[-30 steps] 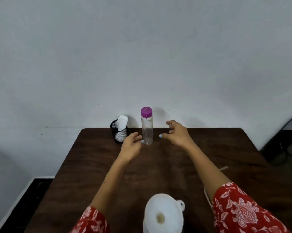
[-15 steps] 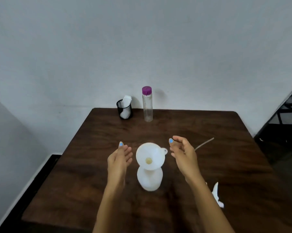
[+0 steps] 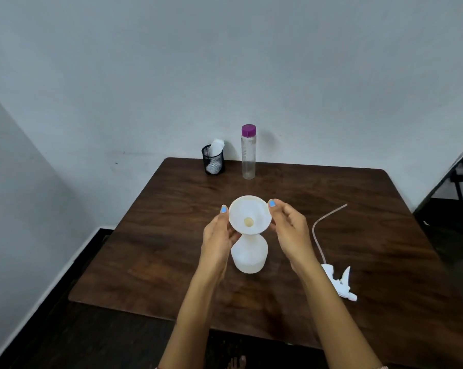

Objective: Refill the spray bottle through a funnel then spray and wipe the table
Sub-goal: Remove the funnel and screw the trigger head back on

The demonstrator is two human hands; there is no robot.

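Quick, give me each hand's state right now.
Left hand: holds the white funnel by its left rim.
Right hand: holds the funnel's right rim; the funnel sits in the spray bottle.

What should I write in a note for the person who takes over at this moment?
Left hand and right hand: both hold the rim of the funnel, which sits in the neck of the white spray bottle mid-table.
Spray head with its tube lies on the table, to the right.
Clear bottle with purple cap stands closed at the far edge, beside the mesh cup holding a white cloth.
Done: spray head off, funnel placed.
Left: remove funnel if filled (cannot tell), refit head, spray, wipe.
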